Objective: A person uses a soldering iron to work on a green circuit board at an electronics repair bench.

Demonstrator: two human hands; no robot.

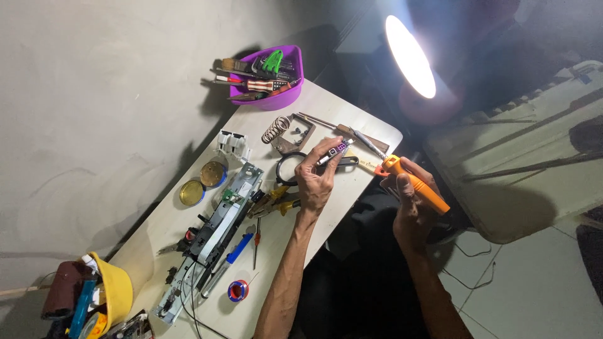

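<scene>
Soldering work sits over the far right corner of a pale, smooth rectangular table [188, 220]: the right hand [411, 204] is wrapped tight round the orange plastic handle of a soldering iron [414, 184], whose thin grey metal shaft slants up and left toward the other hand. The left hand [314, 179] pinches a small slim component with a purple lit face and a silvery end [336, 150] between thumb and fingertips, holding it just above the tabletop; the iron's tip lies just beside that piece, though whether they touch cannot be told. The two hands are near each other but apart. Behind the left hand stands a coiled wire iron stand on a brown square base [286, 133], and a black ring-shaped loop [287, 168] lies under the wrist. To the left lie a long grey metal mechanism with a green circuit board [223, 216], two round brass-coloured tins [202, 182], a blue-handled screwdriver [239, 248] and a small spool of solder wire [237, 290]. A glossy purple plastic bowl full of brushes and tools [267, 78] sits at the far end, and a bright oval lamp [411, 56] glares above.
</scene>
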